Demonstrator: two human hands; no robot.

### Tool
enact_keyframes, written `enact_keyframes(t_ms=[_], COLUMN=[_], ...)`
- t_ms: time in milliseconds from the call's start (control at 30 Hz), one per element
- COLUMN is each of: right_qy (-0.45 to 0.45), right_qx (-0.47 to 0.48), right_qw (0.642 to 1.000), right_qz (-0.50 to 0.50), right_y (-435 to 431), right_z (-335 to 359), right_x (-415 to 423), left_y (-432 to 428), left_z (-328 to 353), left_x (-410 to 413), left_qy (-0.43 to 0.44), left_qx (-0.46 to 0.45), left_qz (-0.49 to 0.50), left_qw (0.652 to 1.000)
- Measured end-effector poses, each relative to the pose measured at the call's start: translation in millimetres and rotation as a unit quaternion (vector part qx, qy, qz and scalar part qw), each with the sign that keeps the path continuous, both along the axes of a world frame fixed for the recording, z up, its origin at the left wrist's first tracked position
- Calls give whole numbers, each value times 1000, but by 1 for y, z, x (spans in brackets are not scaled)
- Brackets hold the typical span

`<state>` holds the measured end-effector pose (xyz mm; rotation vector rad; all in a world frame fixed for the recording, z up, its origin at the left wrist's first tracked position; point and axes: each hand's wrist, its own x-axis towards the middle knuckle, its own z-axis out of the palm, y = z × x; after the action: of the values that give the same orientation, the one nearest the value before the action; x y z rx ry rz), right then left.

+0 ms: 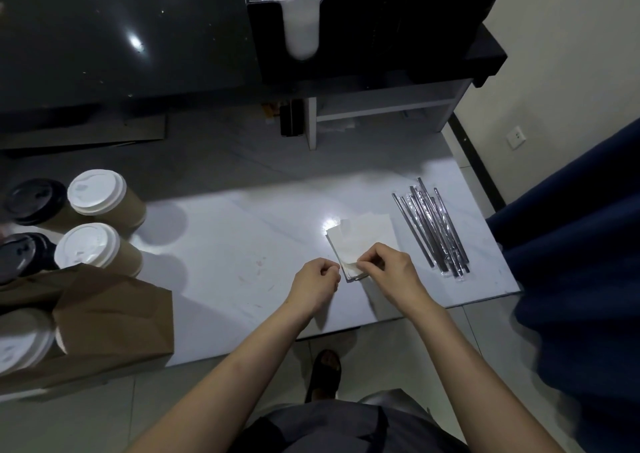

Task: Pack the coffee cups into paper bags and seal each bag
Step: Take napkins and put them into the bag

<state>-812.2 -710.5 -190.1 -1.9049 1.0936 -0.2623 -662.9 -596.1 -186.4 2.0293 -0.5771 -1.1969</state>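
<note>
A white table (pixel 242 245) stood on a pale tiled floor (pixel 381 348), below a dark glossy counter (pixel 121 37); a cream wall (pixel 571 54) carried a socket (pixel 516 137).

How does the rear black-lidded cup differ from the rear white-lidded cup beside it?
The rear black-lidded cup has a dark lid; the rear white-lidded cup has a white one. The black-lidded cup stands farther left, the white-lidded cup nearer the middle of the table. Both are upright, lidded, tan-walled.
</note>
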Motion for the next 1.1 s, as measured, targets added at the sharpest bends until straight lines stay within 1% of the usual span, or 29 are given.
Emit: enact_keyframes(t_ms=[200,300,433,500,567,633,767,867,1100], right_qy=[-4,-2,-21,-30,-36,-35,-19,-6,-3], right_qx=[13,3,-10,-21,-30,-43,-79,-80,-114], right_qw=[1000,1000,1000,999,999,998,996,995,991], right_qz=[-2,3,3,1,-1,0,34,63,76], right_y=[0,-1,1,2,3,2,3,6,9], right_z=[1,1,0,1,2,2,-3,-10,-16], right_x=[0,0,-1,-1,0,0,-1,0,4], left_y=[0,-1,-1,-1,-3,-5,-4,-3,-3], left_z=[-1,0,0,0,2,3,0,-2,-5], left_x=[0,0,0,-1,-1,0,-1,-1,1], left_qy=[2,3,21,41,85,110,106,100,104], left_qx=[-1,-7,-17,-25,-27,-27,-31,-33,-33], left_qz=[1,0,5,26,74,99,97,88,93], left_qw=[1000,1000,1000,999,993,989,989,991,990])
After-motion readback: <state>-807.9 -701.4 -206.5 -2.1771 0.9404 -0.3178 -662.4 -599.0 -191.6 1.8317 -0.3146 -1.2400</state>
